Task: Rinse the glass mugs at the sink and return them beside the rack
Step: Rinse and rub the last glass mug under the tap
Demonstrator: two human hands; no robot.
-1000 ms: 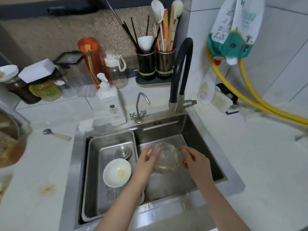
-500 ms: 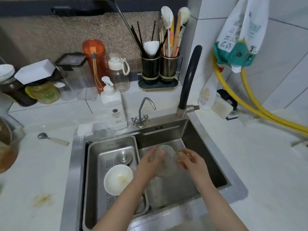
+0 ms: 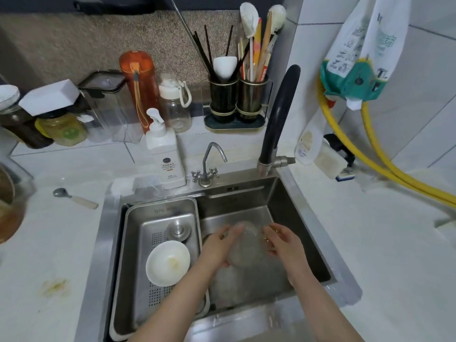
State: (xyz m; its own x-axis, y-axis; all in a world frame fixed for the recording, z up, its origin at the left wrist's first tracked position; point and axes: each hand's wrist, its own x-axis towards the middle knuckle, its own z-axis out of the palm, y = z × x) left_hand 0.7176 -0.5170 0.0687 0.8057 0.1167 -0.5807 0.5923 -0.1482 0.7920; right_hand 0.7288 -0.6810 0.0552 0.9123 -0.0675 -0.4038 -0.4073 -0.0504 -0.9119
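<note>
Over sink (image 3: 291,193): left hand (image 3: 217,248), right hand (image 3: 283,243) clasp glass mug (image 3: 246,245).

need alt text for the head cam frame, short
Two bare hands, the left hand and right hand, hold a clear glass mug between them over the steel sink. A white bowl sits in the drain tray to the left, below a soap bottle and black tap.

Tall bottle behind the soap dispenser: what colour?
Orange bottle, clearest in the head view.
</note>
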